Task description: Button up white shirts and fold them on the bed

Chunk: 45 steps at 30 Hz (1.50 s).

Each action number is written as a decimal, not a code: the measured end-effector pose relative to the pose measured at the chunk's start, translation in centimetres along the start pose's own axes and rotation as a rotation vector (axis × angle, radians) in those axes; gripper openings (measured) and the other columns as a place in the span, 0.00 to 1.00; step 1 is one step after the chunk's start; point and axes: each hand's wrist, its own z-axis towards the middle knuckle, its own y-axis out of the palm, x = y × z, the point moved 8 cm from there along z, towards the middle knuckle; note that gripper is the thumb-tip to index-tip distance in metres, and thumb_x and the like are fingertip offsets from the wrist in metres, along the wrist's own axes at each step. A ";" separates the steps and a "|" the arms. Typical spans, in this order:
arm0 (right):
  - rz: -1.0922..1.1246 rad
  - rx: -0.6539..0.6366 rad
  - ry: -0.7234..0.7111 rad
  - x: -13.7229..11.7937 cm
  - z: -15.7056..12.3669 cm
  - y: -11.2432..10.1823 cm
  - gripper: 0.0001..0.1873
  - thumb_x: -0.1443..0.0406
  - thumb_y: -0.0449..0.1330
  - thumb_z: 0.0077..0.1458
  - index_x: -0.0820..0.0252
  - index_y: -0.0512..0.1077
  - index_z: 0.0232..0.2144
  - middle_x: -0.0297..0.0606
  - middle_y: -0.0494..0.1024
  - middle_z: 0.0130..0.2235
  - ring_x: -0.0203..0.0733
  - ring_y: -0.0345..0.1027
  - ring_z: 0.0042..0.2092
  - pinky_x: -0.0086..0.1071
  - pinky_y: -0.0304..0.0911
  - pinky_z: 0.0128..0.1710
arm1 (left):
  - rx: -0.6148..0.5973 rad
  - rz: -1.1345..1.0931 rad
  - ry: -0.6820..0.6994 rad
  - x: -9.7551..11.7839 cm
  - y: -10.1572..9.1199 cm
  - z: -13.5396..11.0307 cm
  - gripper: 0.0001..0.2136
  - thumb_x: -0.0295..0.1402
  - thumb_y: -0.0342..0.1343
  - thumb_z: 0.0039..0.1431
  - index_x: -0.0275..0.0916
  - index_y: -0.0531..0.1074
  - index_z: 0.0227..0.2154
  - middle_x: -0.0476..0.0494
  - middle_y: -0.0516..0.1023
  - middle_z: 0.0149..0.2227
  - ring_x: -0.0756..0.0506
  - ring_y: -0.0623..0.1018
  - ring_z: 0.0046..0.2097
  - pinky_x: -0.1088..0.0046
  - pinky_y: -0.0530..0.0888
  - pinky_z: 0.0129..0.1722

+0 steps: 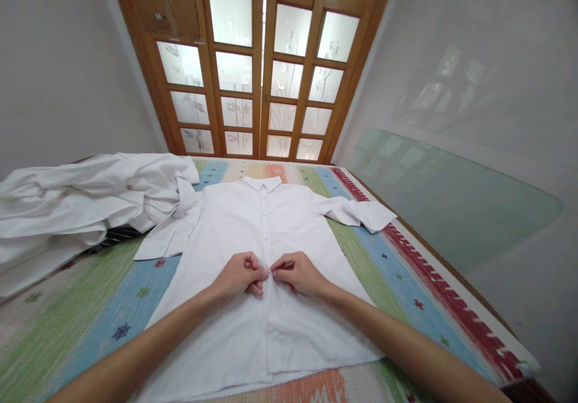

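Observation:
A white button-up shirt (230, 222) lies flat on its back, collar away from me and sleeves out to the sides. Its front placket is closed from the collar down to my hands, while the lower edges hang slightly apart. My left hand (246, 274) pinches the placket edge between thumb and fingers. Close against it, my right hand (295, 272) pinches the same spot from the other side. The fingertips nearly meet, and the small bit of cloth or button between them is mostly hidden.
A heap of white garments (90, 204) sits at the left, with a dark striped piece (120, 234) under it. The table is covered by a striped, patterned cloth (112, 294). A wall with a pale green panel (442, 198) borders the right; wooden glazed doors (262, 78) stand beyond.

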 end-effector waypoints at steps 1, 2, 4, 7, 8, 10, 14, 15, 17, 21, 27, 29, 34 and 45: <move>0.004 0.010 -0.007 0.1 0.1 0.0 0.09 0.66 0.60 0.43 0.64 0.78 0.28 0.28 0.70 0.17 0.29 0.57 0.16 0.23 0.53 0.16 | 0.000 0.000 0.003 0.0 0.0 0.0 0.23 0.41 0.69 0.39 0.40 0.58 0.25 0.53 0.73 0.16 0.48 0.76 0.18 0.77 0.71 0.17; 0.007 0.016 -0.012 0.2 0.1 0.0 0.09 0.66 0.60 0.43 0.64 0.78 0.28 0.29 0.70 0.17 0.30 0.57 0.16 0.24 0.53 0.16 | -0.001 0.000 0.005 -0.1 0.0 0.0 0.23 0.41 0.69 0.39 0.40 0.58 0.25 0.53 0.73 0.17 0.48 0.76 0.18 0.77 0.71 0.17; 0.007 0.015 -0.019 0.3 0.2 0.0 0.08 0.66 0.60 0.43 0.64 0.77 0.28 0.29 0.71 0.18 0.30 0.58 0.17 0.23 0.53 0.16 | 0.001 0.002 0.007 -0.2 -0.1 0.0 0.23 0.42 0.69 0.39 0.40 0.58 0.25 0.53 0.73 0.17 0.48 0.76 0.18 0.77 0.71 0.17; 0.008 0.000 -0.012 0.3 0.2 0.0 0.08 0.65 0.61 0.43 0.64 0.77 0.28 0.29 0.70 0.17 0.30 0.58 0.17 0.24 0.54 0.16 | 0.003 0.001 0.004 -0.2 -0.1 0.0 0.23 0.42 0.69 0.39 0.40 0.58 0.25 0.52 0.74 0.17 0.47 0.77 0.18 0.78 0.71 0.17; 0.010 -0.004 -0.016 0.3 0.2 0.0 0.08 0.65 0.61 0.44 0.64 0.77 0.29 0.29 0.70 0.18 0.30 0.59 0.17 0.24 0.54 0.16 | 0.004 0.000 0.003 -0.2 -0.1 0.0 0.23 0.42 0.69 0.39 0.40 0.58 0.25 0.52 0.73 0.17 0.48 0.76 0.18 0.78 0.71 0.17; 0.001 -0.006 -0.043 -0.1 0.1 0.0 0.08 0.66 0.61 0.44 0.64 0.77 0.29 0.29 0.70 0.18 0.30 0.60 0.18 0.24 0.55 0.17 | 0.005 -0.001 0.002 -0.1 0.0 -0.1 0.22 0.41 0.69 0.40 0.40 0.58 0.25 0.52 0.74 0.17 0.48 0.76 0.18 0.77 0.71 0.17; -0.060 0.019 -0.130 -0.9 0.0 -0.1 0.07 0.68 0.61 0.44 0.64 0.77 0.29 0.29 0.71 0.19 0.29 0.59 0.18 0.24 0.54 0.19 | 0.007 -0.020 0.009 0.3 0.1 -0.3 0.22 0.39 0.69 0.39 0.39 0.59 0.25 0.51 0.74 0.17 0.48 0.77 0.19 0.74 0.75 0.21; -0.078 0.028 -0.143 -0.9 0.0 -0.1 0.07 0.68 0.61 0.44 0.64 0.77 0.29 0.29 0.71 0.19 0.29 0.59 0.19 0.24 0.55 0.20 | 0.009 -0.027 0.013 0.3 0.1 -0.3 0.21 0.39 0.69 0.39 0.39 0.59 0.25 0.51 0.75 0.18 0.48 0.77 0.19 0.73 0.75 0.21; -0.110 0.041 -0.158 -0.9 0.0 -0.1 0.07 0.69 0.62 0.44 0.63 0.77 0.29 0.29 0.71 0.20 0.30 0.61 0.21 0.24 0.56 0.22 | 0.014 -0.030 0.015 0.4 0.0 -0.4 0.20 0.38 0.69 0.39 0.39 0.60 0.24 0.50 0.75 0.18 0.48 0.76 0.20 0.73 0.76 0.23; -0.137 0.052 -0.167 -0.8 -0.1 -0.1 0.06 0.68 0.63 0.45 0.63 0.77 0.30 0.30 0.72 0.21 0.30 0.62 0.22 0.24 0.57 0.24 | 0.031 -0.001 0.015 0.5 0.0 -0.4 0.16 0.35 0.67 0.41 0.38 0.63 0.24 0.49 0.76 0.18 0.49 0.77 0.21 0.73 0.75 0.25; -0.111 0.043 -0.185 -0.7 -0.1 0.0 0.10 0.61 0.66 0.47 0.64 0.77 0.29 0.31 0.72 0.22 0.30 0.60 0.23 0.24 0.55 0.23 | 0.044 0.091 0.061 1.3 0.0 -0.9 0.09 0.34 0.64 0.41 0.35 0.72 0.24 0.48 0.76 0.21 0.48 0.77 0.25 0.72 0.75 0.30; -0.099 0.041 -0.202 -0.7 0.0 0.1 0.12 0.59 0.67 0.46 0.64 0.77 0.28 0.32 0.72 0.22 0.30 0.60 0.23 0.24 0.54 0.22 | 0.037 0.173 0.093 1.5 0.1 -1.0 0.08 0.34 0.63 0.42 0.35 0.74 0.23 0.48 0.77 0.21 0.48 0.77 0.26 0.74 0.73 0.29; -0.077 0.023 -0.186 -0.8 0.1 0.2 0.06 0.67 0.63 0.45 0.64 0.77 0.29 0.30 0.72 0.21 0.29 0.59 0.21 0.23 0.53 0.21 | 0.067 0.226 0.145 1.5 -0.1 -1.0 0.07 0.34 0.62 0.43 0.35 0.75 0.23 0.47 0.77 0.21 0.48 0.76 0.26 0.75 0.71 0.28; 0.009 0.002 -0.125 -0.7 -0.2 0.4 0.09 0.71 0.57 0.45 0.63 0.76 0.29 0.26 0.67 0.16 0.29 0.57 0.16 0.23 0.51 0.16 | 0.152 0.313 0.192 1.5 -0.4 -1.0 0.07 0.34 0.61 0.44 0.35 0.75 0.21 0.46 0.78 0.20 0.48 0.76 0.25 0.76 0.69 0.27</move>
